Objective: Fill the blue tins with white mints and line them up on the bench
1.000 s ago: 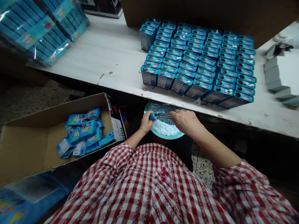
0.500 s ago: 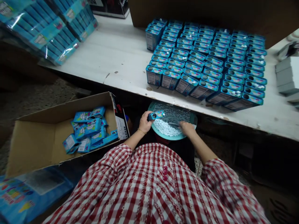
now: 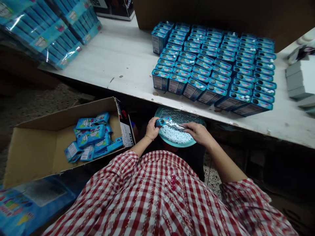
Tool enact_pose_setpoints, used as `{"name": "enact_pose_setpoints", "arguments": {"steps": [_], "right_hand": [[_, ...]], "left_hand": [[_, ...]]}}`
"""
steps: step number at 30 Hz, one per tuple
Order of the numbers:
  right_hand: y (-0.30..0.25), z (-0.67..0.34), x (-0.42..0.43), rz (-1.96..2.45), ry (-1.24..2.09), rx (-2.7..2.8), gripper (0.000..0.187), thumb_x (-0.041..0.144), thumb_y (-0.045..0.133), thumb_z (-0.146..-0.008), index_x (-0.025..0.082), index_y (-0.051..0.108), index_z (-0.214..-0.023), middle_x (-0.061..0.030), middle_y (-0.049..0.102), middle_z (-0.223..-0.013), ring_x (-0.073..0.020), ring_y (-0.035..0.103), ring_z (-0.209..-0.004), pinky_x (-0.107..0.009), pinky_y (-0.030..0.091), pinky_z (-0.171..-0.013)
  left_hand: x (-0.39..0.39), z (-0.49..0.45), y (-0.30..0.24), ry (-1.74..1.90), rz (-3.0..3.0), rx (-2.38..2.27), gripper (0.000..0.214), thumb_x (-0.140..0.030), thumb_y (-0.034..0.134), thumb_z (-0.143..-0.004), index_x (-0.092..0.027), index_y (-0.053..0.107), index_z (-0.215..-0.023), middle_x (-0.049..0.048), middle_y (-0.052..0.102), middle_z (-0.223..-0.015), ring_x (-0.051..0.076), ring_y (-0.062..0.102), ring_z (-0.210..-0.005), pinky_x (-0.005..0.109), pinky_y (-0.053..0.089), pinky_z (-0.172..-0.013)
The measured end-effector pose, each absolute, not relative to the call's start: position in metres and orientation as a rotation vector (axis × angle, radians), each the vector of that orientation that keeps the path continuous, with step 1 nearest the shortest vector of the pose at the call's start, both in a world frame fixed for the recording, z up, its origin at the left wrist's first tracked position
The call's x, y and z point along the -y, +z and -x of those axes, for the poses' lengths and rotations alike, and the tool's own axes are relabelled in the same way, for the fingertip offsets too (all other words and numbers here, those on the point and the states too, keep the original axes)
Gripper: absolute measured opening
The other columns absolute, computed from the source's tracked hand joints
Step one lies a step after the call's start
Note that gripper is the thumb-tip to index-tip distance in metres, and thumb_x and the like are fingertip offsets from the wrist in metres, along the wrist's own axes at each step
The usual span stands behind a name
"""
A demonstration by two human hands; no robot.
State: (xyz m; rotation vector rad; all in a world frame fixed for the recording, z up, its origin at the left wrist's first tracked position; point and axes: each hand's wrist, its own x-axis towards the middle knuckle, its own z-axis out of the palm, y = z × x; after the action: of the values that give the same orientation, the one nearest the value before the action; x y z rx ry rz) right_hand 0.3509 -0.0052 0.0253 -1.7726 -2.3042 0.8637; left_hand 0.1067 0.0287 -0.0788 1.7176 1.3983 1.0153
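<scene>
A small blue tin (image 3: 163, 121), pinched in the fingers of the left hand (image 3: 152, 128), sits over a teal bowl (image 3: 197, 141) of white candies (image 3: 173, 135) below the tabletop (image 3: 123, 62) edge, while the right hand (image 3: 199, 132) grips a metal scoop (image 3: 177, 126) touching its mouth.
</scene>
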Motion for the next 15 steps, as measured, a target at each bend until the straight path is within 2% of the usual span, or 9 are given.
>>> {"name": "enact_pose_setpoints", "arguments": {"steps": [4,7,11,15], "right_hand": [[0.073,-0.317,0.004,1.993,0.438,2.641,0.031,0.029,0.043,-0.088,0.022,0.061,-0.112,-0.0093,0.065,-0.097,-0.0203,0.062,-0.084,-0.027,0.042,-0.068],[0.088,-0.307,0.005,1.970,0.269,2.774,0.030,0.026,0.040,-0.089,0.019,0.061,-0.109,-0.0113,0.065,-0.092,-0.0202,0.061,-0.080,-0.027,0.040,-0.063],[0.087,-0.327,0.011,2.042,0.216,2.684,0.035,0.031,0.040,-0.089,0.021,0.058,-0.118,-0.0095,0.065,-0.099,-0.0208,0.062,-0.082,-0.028,0.041,-0.061],[0.062,-0.363,0.020,2.162,0.343,2.478,0.037,0.036,0.040,-0.089,0.026,0.058,-0.120,-0.0058,0.066,-0.103,-0.0209,0.062,-0.090,-0.028,0.044,-0.064]], "left_hand": [[-0.027,-0.116,-0.076,1.002,-1.785,-1.346,0.035,-0.012,0.055,-0.065,-0.020,0.055,-0.100,0.0060,0.059,-0.102,0.023,0.054,-0.097,0.038,0.043,-0.089],[-0.027,-0.117,-0.074,1.017,-1.813,-1.332,0.035,-0.012,0.054,-0.066,-0.019,0.055,-0.100,0.0066,0.060,-0.102,0.023,0.054,-0.097,0.038,0.042,-0.090],[-0.028,-0.111,-0.065,1.030,-1.816,-1.352,0.032,-0.013,0.054,-0.067,-0.020,0.056,-0.098,0.0065,0.060,-0.101,0.022,0.055,-0.097,0.038,0.043,-0.089],[-0.031,-0.092,-0.045,1.038,-1.862,-1.292,0.033,-0.013,0.055,-0.067,-0.020,0.056,-0.099,0.0061,0.060,-0.103,0.022,0.055,-0.099,0.038,0.042,-0.091]]}}
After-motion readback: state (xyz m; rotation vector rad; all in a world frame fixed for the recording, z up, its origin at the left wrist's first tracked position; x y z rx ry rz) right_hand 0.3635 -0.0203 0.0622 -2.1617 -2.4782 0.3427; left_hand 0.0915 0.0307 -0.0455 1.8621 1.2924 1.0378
